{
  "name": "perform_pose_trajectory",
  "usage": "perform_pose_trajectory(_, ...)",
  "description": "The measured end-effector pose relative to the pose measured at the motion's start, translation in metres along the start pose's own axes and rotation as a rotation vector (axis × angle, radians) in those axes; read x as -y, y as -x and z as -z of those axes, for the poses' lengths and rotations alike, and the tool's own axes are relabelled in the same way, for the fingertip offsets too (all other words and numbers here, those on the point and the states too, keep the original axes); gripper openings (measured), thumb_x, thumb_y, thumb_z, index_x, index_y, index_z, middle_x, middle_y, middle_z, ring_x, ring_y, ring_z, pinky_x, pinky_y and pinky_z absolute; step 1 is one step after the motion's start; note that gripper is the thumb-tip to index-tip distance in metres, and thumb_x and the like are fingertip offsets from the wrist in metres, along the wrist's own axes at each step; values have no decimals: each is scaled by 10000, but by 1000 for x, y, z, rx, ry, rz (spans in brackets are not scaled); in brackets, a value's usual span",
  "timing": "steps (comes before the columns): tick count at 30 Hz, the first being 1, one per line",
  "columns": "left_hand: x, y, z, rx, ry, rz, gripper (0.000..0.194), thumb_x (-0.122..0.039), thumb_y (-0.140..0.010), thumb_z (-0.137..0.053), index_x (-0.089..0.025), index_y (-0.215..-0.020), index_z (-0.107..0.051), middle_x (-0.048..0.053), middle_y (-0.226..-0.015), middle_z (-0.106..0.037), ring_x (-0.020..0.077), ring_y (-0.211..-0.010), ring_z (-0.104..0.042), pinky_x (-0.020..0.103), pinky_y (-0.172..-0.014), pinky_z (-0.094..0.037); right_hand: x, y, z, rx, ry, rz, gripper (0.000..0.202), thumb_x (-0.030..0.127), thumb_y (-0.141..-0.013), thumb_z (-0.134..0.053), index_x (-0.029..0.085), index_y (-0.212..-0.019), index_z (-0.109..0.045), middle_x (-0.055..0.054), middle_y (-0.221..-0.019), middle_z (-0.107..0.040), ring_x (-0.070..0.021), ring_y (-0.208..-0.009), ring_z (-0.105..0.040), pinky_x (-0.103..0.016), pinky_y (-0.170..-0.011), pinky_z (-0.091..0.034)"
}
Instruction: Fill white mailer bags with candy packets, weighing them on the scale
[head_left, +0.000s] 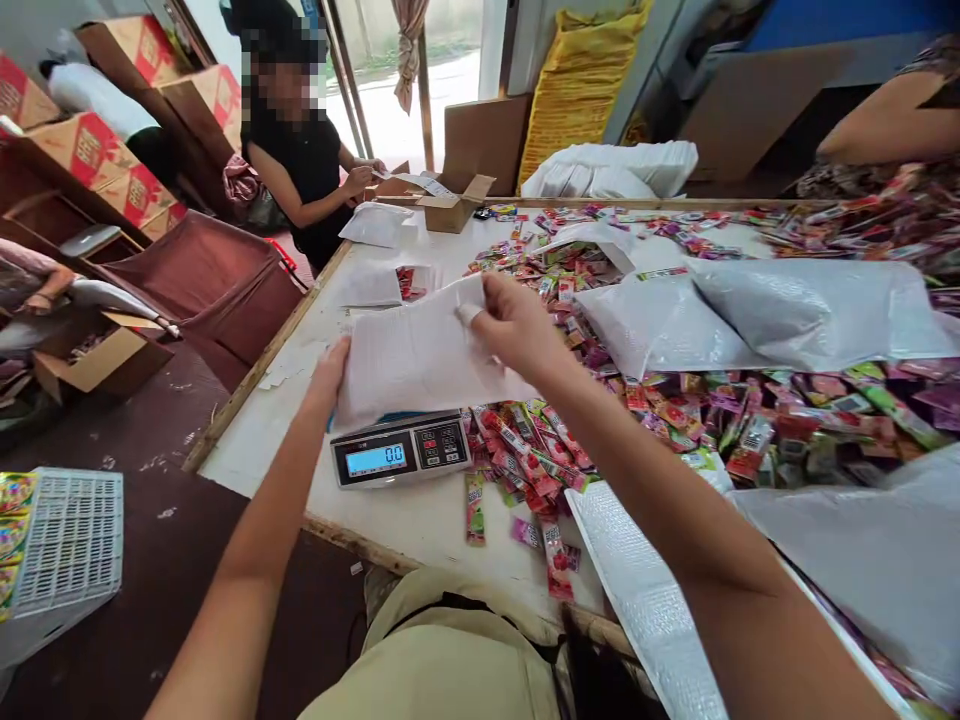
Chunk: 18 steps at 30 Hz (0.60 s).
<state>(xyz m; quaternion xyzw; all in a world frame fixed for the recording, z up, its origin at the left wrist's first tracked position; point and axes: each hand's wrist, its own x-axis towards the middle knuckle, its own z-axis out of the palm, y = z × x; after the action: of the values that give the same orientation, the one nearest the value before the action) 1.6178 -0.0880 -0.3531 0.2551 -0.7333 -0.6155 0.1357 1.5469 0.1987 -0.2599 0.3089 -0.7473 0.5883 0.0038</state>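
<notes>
Between my two hands a white mailer bag is held above a digital scale, whose lit display reads 0.0. My left hand grips the bag's left edge, with most of its fingers hidden behind it. At the upper right corner, my right hand is closed on the bag, thumb in front. The bag covers most of the weighing plate, and I cannot tell whether it touches it. Small colourful snack sachets lie heaped right beside the scale. A single green sachet rests in front of it.
Filled white bags lie on the sachet heap to the right. An open cardboard box stands at the table's far edge. A co-worker in black handles paper there. A white plastic basket is at the lower left.
</notes>
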Motion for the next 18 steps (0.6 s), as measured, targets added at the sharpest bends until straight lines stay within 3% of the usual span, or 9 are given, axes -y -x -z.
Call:
perform_pose_trajectory(2, 1, -33, 23, -52, -198, -2, 374, -449, -933, -567, -97, -980, -683, 57, -905, -714, 182, -944, -617, 301, -871, -469, -37, -6, -35, -11, -144, -98, 101, 220, -853, -562, 198, -952, -563, -30, -859, -641, -175, -808, -621, -306, -700, -523)
perform_pose_trajectory(5, 8, -67, 30, -86, -351, -1, 311, -400, -919, -575, -119, -935, -709, 72, -956, -723, 218, -975, -624, 354, -937, -457, -71, -2, -62, 19, -266, -260, 195, 279, -831, -589, 199, -1008, -575, -21, -807, -637, -159, -647, -596, -298, -569, -510)
perform_pose_trajectory(7, 11, -79, 27, -107, -377, 0, 274, -381, -892, -613, -132, -949, -712, 82, -991, -721, 235, -992, -626, 376, -965, -451, -78, 6, -58, 107, -318, -340, 282, 350, -838, -609, 202, -1076, -584, -7, -765, -633, -135, -527, -551, -283, -474, -474)
perform_pose_trajectory(9, 8, -80, 27, -178, -403, -38, 270, -330, -866, -650, -135, -1046, -699, 92, -1050, -709, 225, -995, -627, 365, -965, -455, -81, 16, -36, 135, -312, -350, 357, 414, -842, -639, 202, -1127, -601, -17, -794, -659, -117, -500, -550, -270, -456, -467)
perform_pose_trajectory(11, -3, -67, 34, -296, -424, -170, 338, -272, -844, -677, -138, -1155, -666, 91, -1078, -696, 193, -965, -631, 333, -933, -472, -84, 29, -5, 67, -245, -320, 386, 458, -843, -666, 205, -1132, -630, -41, -872, -694, -111, -541, -578, -262, -490, -485)
perform_pose_trajectory(14, -25, -20, 49, -420, -449, -462, 400, -285, -859, -692, -134, -1226, -638, 75, -1048, -698, 141, -892, -625, 283, -846, -489, -97, 52, 37, -48, -122, -340, 356, 466, -836, -690, 202, -1075, -672, -47, -873, -704, -112, -569, -578, -256, -510, -480)
perform_pose_trajectory(16, -37, 23, 54, -453, -476, -578, 419, -341, -883, -693, -132, -1241, -632, 76, -1060, -701, 122, -883, -622, 253, -795, -478, -111, 64, 50, -62, -72, -384, 335, 455, -820, -705, 195, -1030, -689, -37, -809, -688, -120, -568, -575, -257, -508, -471)
perform_pose_trajectory(18, -42, 62, 53, -465, -473, -630, 441, -382, -883, -707, -140, -1244, -633, 75, -1052, -705, 116, -875, -632, 236, -752, -467, -127, 72, 50, -27, -57, -402, 331, 458, -810, -707, 190, -1002, -700, -28, -761, -669, -127, -568, -574, -265, -520, -474)
